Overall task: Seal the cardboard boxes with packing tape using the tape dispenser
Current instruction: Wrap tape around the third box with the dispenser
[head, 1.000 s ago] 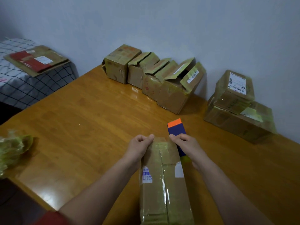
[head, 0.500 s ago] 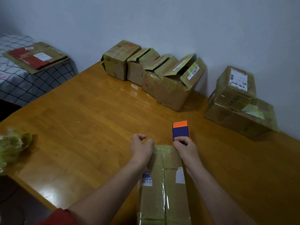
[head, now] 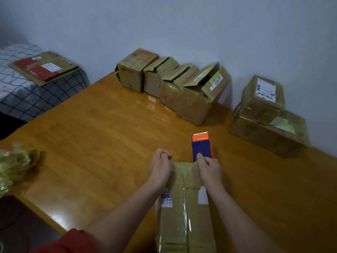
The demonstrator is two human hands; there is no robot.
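Observation:
A long cardboard box (head: 184,216) with yellowish tape along its top seam lies lengthwise in front of me on the wooden table (head: 100,134). My left hand (head: 160,167) is curled into a fist on the box's far left corner. At the far right corner my right hand (head: 209,170) has its fingers closed over the near end of the blue tape dispenser (head: 201,147). The dispenser lies just beyond the box, its orange toothed blade pointing away from me.
A row of boxes (head: 193,105) stands along the back wall, most with open flaps, the leftmost box (head: 135,73) closed. Two taped boxes (head: 264,128) are stacked at the right. Crumpled tape waste (head: 16,165) lies at the left edge. Flattened cardboard (head: 43,68) rests on a checked bed.
Both hands slid a little further toward the far end of the box. The right hand's fingers have curled onto the dispenser's near end. The left hand has closed into a fist.

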